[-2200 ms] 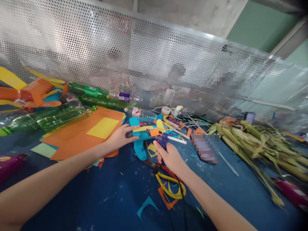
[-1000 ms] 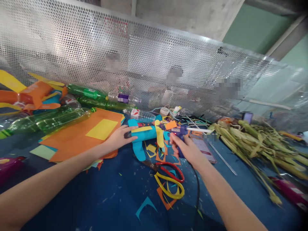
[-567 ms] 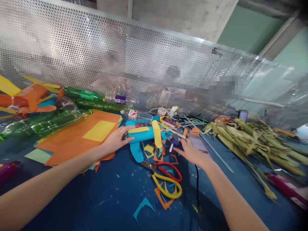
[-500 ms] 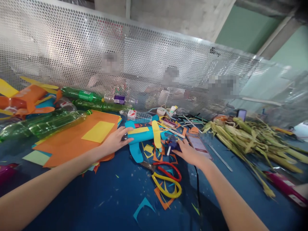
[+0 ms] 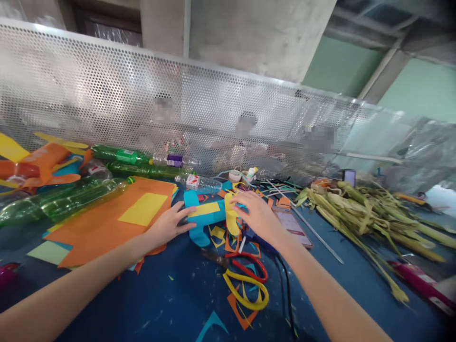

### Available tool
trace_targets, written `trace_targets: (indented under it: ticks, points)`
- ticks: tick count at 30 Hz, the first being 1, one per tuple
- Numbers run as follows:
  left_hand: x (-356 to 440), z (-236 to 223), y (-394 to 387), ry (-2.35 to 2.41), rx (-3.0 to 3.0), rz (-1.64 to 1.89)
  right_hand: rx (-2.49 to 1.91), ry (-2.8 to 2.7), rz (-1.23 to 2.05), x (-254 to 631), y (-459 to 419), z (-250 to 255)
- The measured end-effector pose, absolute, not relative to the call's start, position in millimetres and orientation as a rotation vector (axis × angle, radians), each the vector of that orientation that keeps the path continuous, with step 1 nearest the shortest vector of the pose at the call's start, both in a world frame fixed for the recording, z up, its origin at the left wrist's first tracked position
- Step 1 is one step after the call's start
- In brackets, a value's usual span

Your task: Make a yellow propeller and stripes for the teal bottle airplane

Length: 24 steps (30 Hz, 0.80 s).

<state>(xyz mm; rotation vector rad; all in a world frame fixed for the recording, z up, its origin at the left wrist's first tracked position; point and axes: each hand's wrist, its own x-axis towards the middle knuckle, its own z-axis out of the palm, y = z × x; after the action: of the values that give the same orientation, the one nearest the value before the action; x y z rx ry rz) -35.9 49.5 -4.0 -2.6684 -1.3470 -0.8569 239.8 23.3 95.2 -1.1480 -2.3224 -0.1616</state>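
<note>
A toy plane (image 5: 208,217) covered in blue paper lies across the middle, with a yellow strip along its top. My left hand (image 5: 171,222) is closed around its dark left end. At the other end, a rounded yellow paper piece (image 5: 232,214) stands crosswise on the body. My right hand (image 5: 254,211) reaches over from the right, with curled fingers on that piece's upper part; the fingertips are partly hidden. Under my right wrist lies a blue glue gun (image 5: 259,241), a white glue stick jutting from it. Scissors (image 5: 245,280) with red and yellow handles rest in front of the plane.
Orange paper sheets (image 5: 103,228) are stacked at left, beside green bottles (image 5: 89,199). An orange paper-covered model (image 5: 42,164) stands farther left. A phone (image 5: 294,228) and dry corn husks (image 5: 359,213) lie to the right. Behind runs a perforated metal screen (image 5: 210,99), people beyond it.
My right hand has let go of the glue gun and moved up and left onto the yellow paper piece. My left hand keeps its hold on the plane. The view has tilted upward.
</note>
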Motion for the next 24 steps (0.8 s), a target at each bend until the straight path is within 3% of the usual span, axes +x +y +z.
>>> trace_targets:
  ticks: [8,24]
  points:
    - [-36,-7,49,-1.260,-2.646,-0.914,-0.900,-2.339,-0.085,206,60,73]
    - [-36,5,46,-1.354,-2.735,-0.886,-0.924,-2.382,-0.125,212,62,60]
